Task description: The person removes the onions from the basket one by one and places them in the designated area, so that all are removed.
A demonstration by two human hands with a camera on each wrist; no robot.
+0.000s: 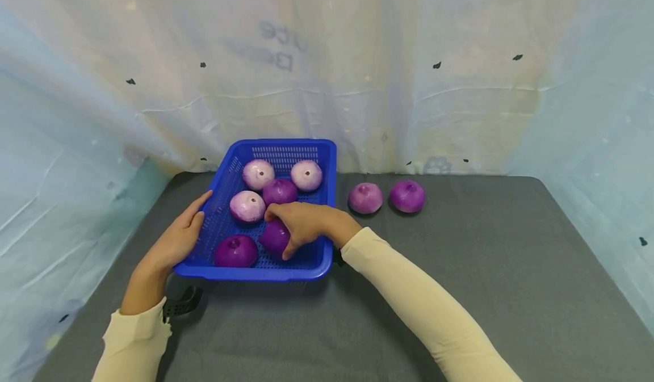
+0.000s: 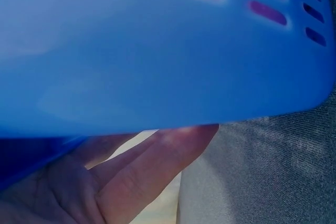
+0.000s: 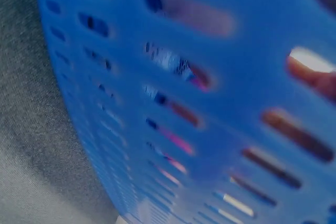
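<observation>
Cream sleeves run down to both hands: the right hand [image 1: 306, 223] reaches over the near-right wall of the blue basket [image 1: 327, 160] and curls its fingers round a dark purple onion [image 1: 273, 236] lying near the front of the floor, while the left hand [image 1: 180, 235] lies with straight fingers flat against the basket's left wall, seemingly to steady it. Both wrist views are filled by blurred blue slotted plastic, so the grip itself is read from the head view alone. Five more onions share the basket, smooth and round: another dark one [image 1: 235, 251] at front left, paler ones behind. Two purple onions [image 1: 365, 197] sit apart on the grey felt-like bench [image 1: 485, 268], before a wrinkled pale sheet.
</observation>
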